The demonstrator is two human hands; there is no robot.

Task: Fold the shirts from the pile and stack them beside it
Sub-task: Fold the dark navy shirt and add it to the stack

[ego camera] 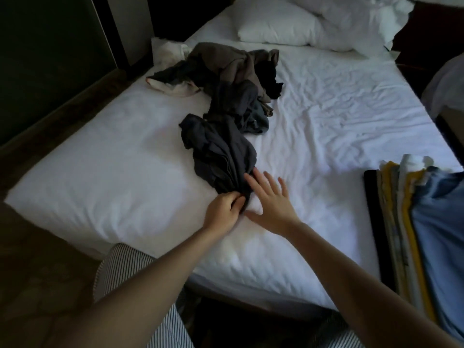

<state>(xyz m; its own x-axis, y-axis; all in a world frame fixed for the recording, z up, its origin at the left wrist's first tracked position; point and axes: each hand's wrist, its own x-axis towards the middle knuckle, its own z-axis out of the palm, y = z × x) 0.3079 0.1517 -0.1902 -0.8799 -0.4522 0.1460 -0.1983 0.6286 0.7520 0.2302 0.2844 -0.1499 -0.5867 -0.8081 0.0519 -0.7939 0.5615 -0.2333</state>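
Note:
A crumpled dark grey shirt (221,151) lies stretched toward me on the white bed (100,172). My left hand (222,209) pinches its near end with curled fingers. My right hand (270,202) lies beside it, fingers straight and spread, the fingertips touching the shirt's edge. Behind it sits the pile of unfolded shirts (233,69), brown, black and dark blue, with a pale one at its left. A stack of folded shirts (414,222), blue on top with yellow, white and grey edges, stands at the bed's right side.
White pillows (288,28) lie at the head of the bed. A dark floor and wall run along the left. My striped trousers (125,267) show at the bed's near edge. Wrinkled bare sheet (339,109) spreads between the pile and the stack.

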